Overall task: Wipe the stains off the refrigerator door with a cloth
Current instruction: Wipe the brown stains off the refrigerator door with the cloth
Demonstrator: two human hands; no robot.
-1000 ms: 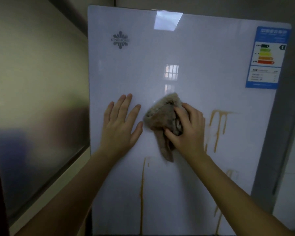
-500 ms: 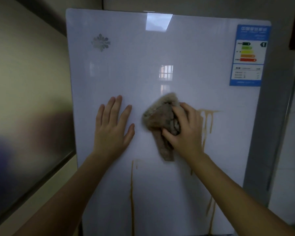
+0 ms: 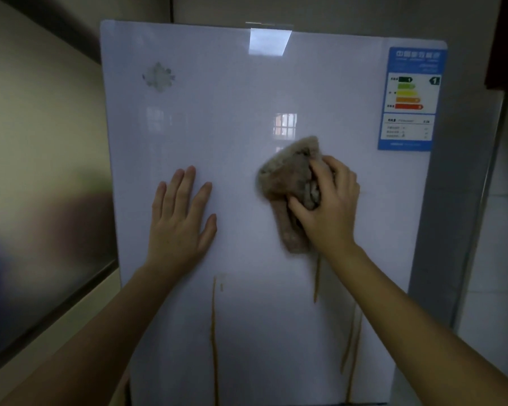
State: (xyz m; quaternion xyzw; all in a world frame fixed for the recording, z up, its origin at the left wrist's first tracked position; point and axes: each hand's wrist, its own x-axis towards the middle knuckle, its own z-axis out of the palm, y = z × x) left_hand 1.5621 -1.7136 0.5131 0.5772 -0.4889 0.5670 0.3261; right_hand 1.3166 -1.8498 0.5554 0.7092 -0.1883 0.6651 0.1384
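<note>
A white glossy refrigerator door (image 3: 232,118) fills the middle of the view. My right hand (image 3: 327,206) presses a crumpled brown cloth (image 3: 288,183) against the door's right half, fingers closed on it. My left hand (image 3: 179,221) lies flat on the door to the left, fingers spread, holding nothing. An orange-brown drip stain (image 3: 214,341) runs down below my left hand. A shorter drip (image 3: 316,279) hangs just under the cloth, and two more streaks (image 3: 352,347) run lower right, partly behind my right forearm.
A blue energy label (image 3: 411,98) sticks to the door's upper right corner. A faint logo (image 3: 158,76) sits upper left. A shiny steel panel (image 3: 41,200) flanks the left side; a grey fridge side (image 3: 464,200) and tiled wall (image 3: 499,273) stand on the right.
My right hand slid the cloth to the right over the upper orange stain, which no longer shows beside it. The view shifted; my left hand stays flat on the door.
</note>
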